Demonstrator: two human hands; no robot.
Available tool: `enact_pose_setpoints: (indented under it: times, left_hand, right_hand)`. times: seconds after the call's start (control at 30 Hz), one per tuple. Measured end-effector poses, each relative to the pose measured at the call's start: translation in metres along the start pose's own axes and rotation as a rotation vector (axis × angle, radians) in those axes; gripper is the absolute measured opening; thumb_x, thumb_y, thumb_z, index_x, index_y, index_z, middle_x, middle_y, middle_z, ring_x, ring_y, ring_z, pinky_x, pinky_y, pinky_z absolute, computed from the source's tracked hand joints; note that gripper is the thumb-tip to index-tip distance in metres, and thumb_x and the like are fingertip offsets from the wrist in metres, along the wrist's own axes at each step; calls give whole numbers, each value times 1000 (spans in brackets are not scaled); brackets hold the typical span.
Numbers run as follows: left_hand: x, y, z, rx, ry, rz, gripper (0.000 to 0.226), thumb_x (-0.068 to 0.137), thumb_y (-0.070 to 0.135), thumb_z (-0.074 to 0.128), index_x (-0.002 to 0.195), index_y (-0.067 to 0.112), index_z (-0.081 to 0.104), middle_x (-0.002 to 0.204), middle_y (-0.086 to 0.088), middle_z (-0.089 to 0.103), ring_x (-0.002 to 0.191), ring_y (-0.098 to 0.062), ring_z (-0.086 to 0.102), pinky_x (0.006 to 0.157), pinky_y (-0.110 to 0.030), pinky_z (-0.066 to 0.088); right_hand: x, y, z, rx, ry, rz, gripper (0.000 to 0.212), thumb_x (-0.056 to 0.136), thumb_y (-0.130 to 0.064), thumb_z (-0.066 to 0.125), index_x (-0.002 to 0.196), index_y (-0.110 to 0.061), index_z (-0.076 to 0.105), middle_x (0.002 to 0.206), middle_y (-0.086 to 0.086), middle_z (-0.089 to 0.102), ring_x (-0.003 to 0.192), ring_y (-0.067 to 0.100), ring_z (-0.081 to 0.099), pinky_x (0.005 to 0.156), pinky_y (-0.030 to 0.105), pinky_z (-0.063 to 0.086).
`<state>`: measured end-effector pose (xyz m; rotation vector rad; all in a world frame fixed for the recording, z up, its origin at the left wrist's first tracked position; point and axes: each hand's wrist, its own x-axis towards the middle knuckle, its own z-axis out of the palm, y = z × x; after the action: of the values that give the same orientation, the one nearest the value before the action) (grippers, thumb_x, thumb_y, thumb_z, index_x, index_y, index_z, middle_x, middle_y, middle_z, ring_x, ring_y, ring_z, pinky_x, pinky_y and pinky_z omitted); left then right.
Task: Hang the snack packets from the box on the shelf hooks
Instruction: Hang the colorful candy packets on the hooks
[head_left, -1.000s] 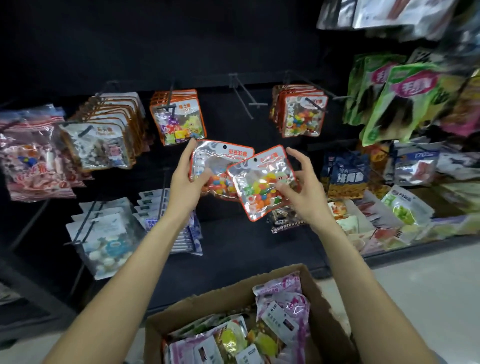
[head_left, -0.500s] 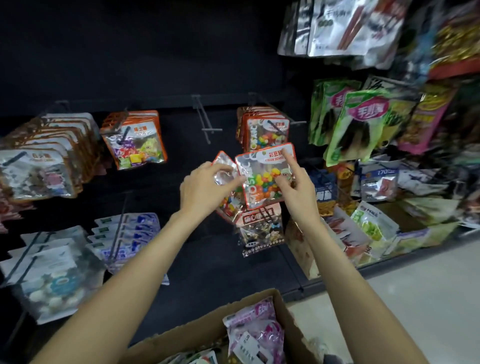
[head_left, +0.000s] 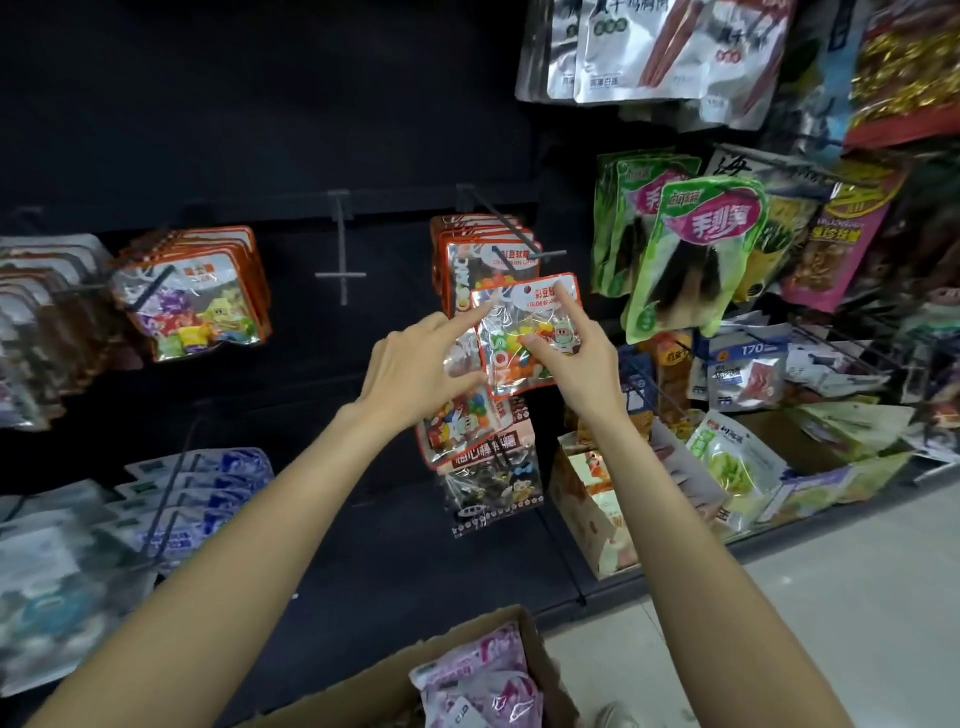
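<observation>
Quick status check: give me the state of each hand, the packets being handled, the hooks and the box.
Right hand: pinches the front candy packet, hole not yet on a hook.
Left hand: holds a second packet, fingertip on the front one.
Middle hook: bare.
Right hook: carries matching packets.
Box: open, pink packets inside.
</observation>
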<state>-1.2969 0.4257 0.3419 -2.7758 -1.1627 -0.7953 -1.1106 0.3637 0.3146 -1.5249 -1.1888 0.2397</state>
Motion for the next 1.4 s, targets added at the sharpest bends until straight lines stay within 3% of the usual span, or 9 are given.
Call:
enact_pose_setpoints:
  times: [0.2, 0.37, 0.47, 0.57, 0.8, 1.0, 1.17, 1.27, 1.4]
  left_hand:
    - [12, -2, -5, 142, -53, 65, 71, 85, 56, 58, 146, 40, 26, 102, 7, 52, 82, -16, 57, 61, -27, 34]
    - [1, -6, -7, 107, 79, 196, 66, 81, 47, 67, 141, 35, 42, 95, 8, 56, 60, -9, 44, 45, -18, 25]
    - [-4, -6, -4, 98, 144, 250, 67, 77, 41, 73, 138, 26, 49, 91, 2, 60, 55, -6, 38, 45, -10, 16]
    - [2, -4, -6, 149, 123, 176, 71, 81, 48, 67, 143, 28, 40, 97, 2, 57, 60, -8, 41, 44, -18, 21]
    - [16, -3, -6, 179, 66, 113, 74, 82, 60, 58, 146, 32, 32, 101, 4, 58, 73, -15, 55, 55, -25, 29]
    - [21, -2, 3, 267, 83, 45, 88, 78, 73, 49, 148, 25, 28, 108, 3, 61, 78, -17, 61, 57, -26, 32]
    - [56, -8, 21, 389, 25, -48, 96, 79, 67, 57, 150, 18, 16, 122, -4, 59, 93, -25, 65, 63, -32, 40]
    - [74, -17, 31, 374, 8, -94, 88, 81, 58, 61, 148, 18, 21, 116, -6, 61, 92, -27, 66, 65, -35, 45]
    - [72, -25, 36, 278, 4, -108, 82, 86, 52, 58, 150, 24, 14, 114, -8, 61, 92, -30, 65, 64, -33, 42]
  right_hand:
    - [0, 1, 5, 18, 22, -6, 66, 86, -34, 68, 145, -33, 37, 121, -7, 50, 99, -9, 41, 89, 16, 33]
    - [-14, 8, 1, 142, 77, -80, 64, 85, -28, 71, 142, -31, 42, 116, -28, 45, 107, -28, 38, 88, 0, 32]
    - [-17, 9, 1, 162, 97, -94, 63, 86, -27, 70, 141, -32, 42, 116, -31, 43, 108, -28, 38, 87, -4, 30]
    - [-8, 4, 5, 129, 84, -84, 65, 87, -30, 69, 144, -32, 39, 110, -24, 45, 102, -29, 39, 84, -4, 31]
    - [12, 5, 8, 42, 32, -26, 66, 86, -34, 68, 144, -36, 37, 114, -12, 44, 106, -4, 40, 94, 19, 34]
    - [25, 6, 19, -11, 56, -34, 66, 88, -35, 66, 146, -32, 34, 115, -2, 48, 96, -3, 46, 76, 6, 36]
    - [57, 7, 42, -49, -48, -13, 63, 94, -31, 59, 147, -15, 30, 131, 10, 32, 114, 14, 40, 89, 11, 31]
    - [76, 11, 54, -257, -2, -60, 55, 91, -30, 62, 138, -10, 40, 134, 15, 30, 123, 28, 37, 99, 28, 38]
    - [88, 9, 59, -631, 62, -12, 58, 90, -43, 58, 140, -26, 36, 143, 14, 22, 127, 31, 28, 101, 41, 35]
